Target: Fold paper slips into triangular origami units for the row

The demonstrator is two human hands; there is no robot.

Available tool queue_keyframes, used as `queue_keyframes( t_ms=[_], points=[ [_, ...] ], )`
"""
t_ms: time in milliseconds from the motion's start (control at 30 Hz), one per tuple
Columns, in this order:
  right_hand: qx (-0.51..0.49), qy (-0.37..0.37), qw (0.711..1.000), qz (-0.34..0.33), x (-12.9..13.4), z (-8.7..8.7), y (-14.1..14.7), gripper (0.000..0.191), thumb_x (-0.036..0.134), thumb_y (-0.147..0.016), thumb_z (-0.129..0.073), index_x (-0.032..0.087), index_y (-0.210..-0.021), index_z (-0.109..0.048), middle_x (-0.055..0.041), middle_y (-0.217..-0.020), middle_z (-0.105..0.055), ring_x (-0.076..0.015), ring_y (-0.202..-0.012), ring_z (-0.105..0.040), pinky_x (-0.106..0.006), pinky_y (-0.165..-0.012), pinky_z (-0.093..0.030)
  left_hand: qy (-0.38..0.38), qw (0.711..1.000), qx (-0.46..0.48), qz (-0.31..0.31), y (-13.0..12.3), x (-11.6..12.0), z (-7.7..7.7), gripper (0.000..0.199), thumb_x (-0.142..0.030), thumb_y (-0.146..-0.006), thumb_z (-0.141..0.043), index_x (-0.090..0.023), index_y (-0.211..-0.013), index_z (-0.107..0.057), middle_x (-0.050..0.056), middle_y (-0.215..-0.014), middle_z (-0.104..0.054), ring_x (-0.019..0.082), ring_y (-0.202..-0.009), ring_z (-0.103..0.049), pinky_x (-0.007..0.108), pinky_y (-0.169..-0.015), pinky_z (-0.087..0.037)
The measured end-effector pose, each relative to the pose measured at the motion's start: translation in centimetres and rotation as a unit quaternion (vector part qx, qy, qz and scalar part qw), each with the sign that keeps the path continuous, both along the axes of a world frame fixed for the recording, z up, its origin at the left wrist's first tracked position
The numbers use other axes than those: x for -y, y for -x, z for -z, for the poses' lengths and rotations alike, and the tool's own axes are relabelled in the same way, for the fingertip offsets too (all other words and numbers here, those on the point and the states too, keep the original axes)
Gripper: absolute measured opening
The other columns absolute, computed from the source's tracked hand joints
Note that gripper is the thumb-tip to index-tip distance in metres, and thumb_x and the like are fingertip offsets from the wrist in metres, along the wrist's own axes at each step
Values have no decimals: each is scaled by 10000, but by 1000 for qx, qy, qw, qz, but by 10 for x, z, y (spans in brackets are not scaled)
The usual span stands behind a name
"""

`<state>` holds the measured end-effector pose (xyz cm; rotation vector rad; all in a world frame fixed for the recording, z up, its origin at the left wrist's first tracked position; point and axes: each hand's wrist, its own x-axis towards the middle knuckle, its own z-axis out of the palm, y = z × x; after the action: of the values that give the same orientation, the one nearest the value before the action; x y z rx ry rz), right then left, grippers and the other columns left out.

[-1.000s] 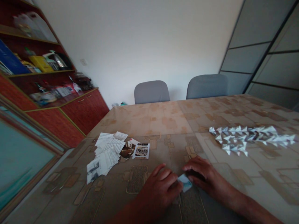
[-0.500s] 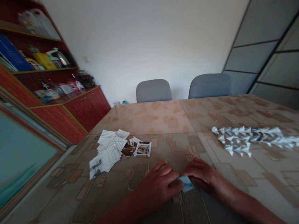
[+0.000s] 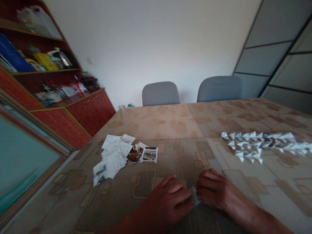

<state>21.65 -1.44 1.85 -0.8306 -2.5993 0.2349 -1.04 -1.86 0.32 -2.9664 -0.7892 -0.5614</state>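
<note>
A small light-blue folded paper (image 3: 195,197) is pinched between my two hands near the front of the table, mostly covered by fingers. My left hand (image 3: 168,201) is closed on its left side, the index finger curled above. On the right side, my right hand (image 3: 214,190) has its fingers bent and pressed together on the same paper. Beyond my left hand lies a loose pile of printed paper pieces (image 3: 113,157), with a small picture (image 3: 149,155) at its right end. Rows of pointed folded paper pieces (image 3: 255,143) stand at the right.
The table (image 3: 170,123) has a patterned cover. Two grey chairs (image 3: 161,94) stand behind its far edge, against a white wall. A red-brown cabinet (image 3: 90,112) with filled shelves is at the left, and grey panelled doors (image 3: 265,58) are at the right.
My right hand has shifted slightly down and closed over the paper, so less of it shows. My left hand has moved slightly down.
</note>
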Motion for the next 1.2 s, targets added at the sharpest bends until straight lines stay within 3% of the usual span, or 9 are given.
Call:
queue_keyframes(
  t_ms=[200,400,700,1067,1200],
  points=[
    [1,61,998,-2,-2,-6,2,289,300,-987,-479,201,-752,-616,-7,-763,-621,-171,-773,-509,-299,-705,-378,2,999,-21,31,6,1,-6,155,-241,-985,-458,-206,-978,-609,0,-888,-630,140,-859,-537,343,-913,-357],
    [-24,132,991,-14,-7,-3,-4,200,285,-942,-565,208,-777,-645,-3,-785,-630,-168,-803,-533,-328,-776,-367,17,999,-15,32,7,2,-9,203,-265,-997,-424,-221,-1048,-615,32,-1000,-636,167,-947,-536,366,-945,-342],
    [-45,168,984,32,-10,6,-2,134,228,-908,-611,208,-784,-658,1,-752,-635,-169,-802,-563,-321,-769,-381,37,998,-23,33,9,3,-10,206,-253,-996,-431,-231,-1124,-590,21,-1037,-653,167,-982,-542,398,-1002,-307],
    [-14,178,973,147,-6,5,9,157,47,-707,-699,195,-693,-649,-3,-765,-620,-202,-839,-561,-339,-772,-351,69,995,-57,36,16,9,-17,296,-208,-1001,-377,-206,-1264,-515,31,-1271,-598,182,-1056,-524,443,-1107,-187],
    [-10,187,970,153,-6,4,11,138,63,-728,-684,190,-695,-641,-7,-770,-614,-203,-839,-554,-339,-766,-359,83,994,-51,40,16,9,-20,302,-212,-998,-387,-195,-1278,-499,24,-1264,-604,179,-1070,-524,448,-1120,-172]
  ],
)
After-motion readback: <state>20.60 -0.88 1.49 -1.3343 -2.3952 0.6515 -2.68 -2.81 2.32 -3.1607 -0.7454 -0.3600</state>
